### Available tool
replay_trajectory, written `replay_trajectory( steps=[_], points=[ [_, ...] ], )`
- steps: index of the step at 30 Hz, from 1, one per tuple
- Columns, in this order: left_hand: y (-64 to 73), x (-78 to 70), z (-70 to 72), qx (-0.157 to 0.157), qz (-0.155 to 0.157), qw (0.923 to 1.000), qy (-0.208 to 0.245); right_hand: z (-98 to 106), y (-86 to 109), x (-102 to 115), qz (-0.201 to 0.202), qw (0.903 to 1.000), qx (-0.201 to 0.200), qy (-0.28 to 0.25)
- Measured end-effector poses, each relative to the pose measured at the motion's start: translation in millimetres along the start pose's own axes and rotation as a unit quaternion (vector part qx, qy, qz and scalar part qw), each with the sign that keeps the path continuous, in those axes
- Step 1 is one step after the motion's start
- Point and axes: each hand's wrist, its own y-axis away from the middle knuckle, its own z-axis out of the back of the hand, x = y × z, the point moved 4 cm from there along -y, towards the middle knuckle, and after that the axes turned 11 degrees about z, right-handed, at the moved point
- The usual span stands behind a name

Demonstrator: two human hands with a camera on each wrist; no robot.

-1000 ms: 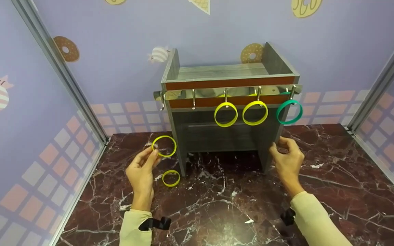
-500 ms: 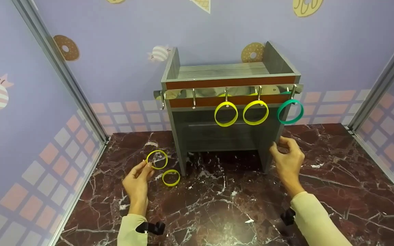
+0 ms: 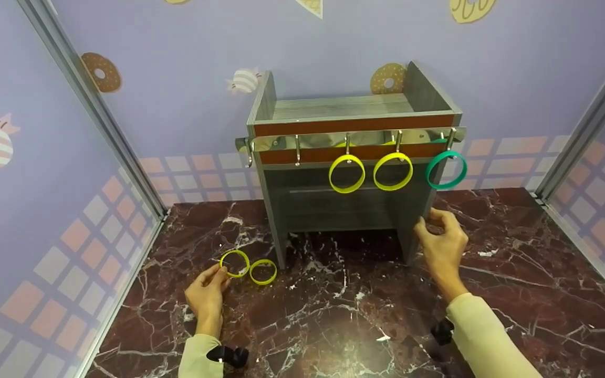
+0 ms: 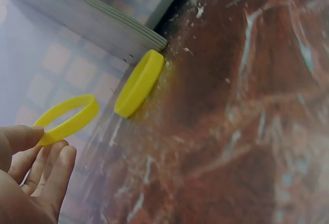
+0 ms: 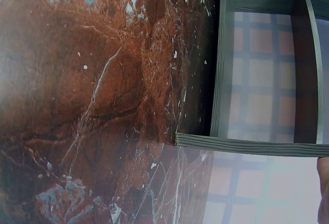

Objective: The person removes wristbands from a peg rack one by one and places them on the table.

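Note:
My left hand [image 3: 205,298] pinches a thin yellow ring [image 4: 74,124], like a wristband, between thumb and fingers, low over the marble-patterned surface. Just right of it a second yellow ring [image 4: 139,85] rests on that surface, beside the shelf's left foot. My right hand [image 3: 443,247] grips the right side panel [image 3: 419,233] of the small grey shelf, thumb at its front edge; the right wrist view catches only a bit of that hand. Two yellow rings [image 3: 347,191] and a green ring [image 3: 444,187] hang from the metal hook rail [image 3: 276,143] across the shelf's front.
The two leftmost hooks [image 3: 298,152] carry no ring. The grey shelf [image 3: 339,107] stands against the patterned back wall [image 3: 329,58]. Side walls with metal corner posts [image 3: 92,100] enclose the dark red marbled surface [image 3: 323,325].
My left hand has lowered and drawn slightly back to the left with its yellow ring, from near the shelf's left side down beside the other ring. The right hand keeps its place.

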Motion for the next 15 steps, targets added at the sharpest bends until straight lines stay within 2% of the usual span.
replay_trajectory(
  steps=[4,15],
  points=[
    [-2.8,5.4,4.1,-0.003,0.009,0.9999,-0.014,0.2,0.3,-0.1,0.002,1.0,0.001,0.006],
    [-1.9,9.8,8.1,-0.025,-0.003,0.9977,-0.063,-0.2,0.0,-0.7,0.002,1.0,0.002,0.006]
  ],
)
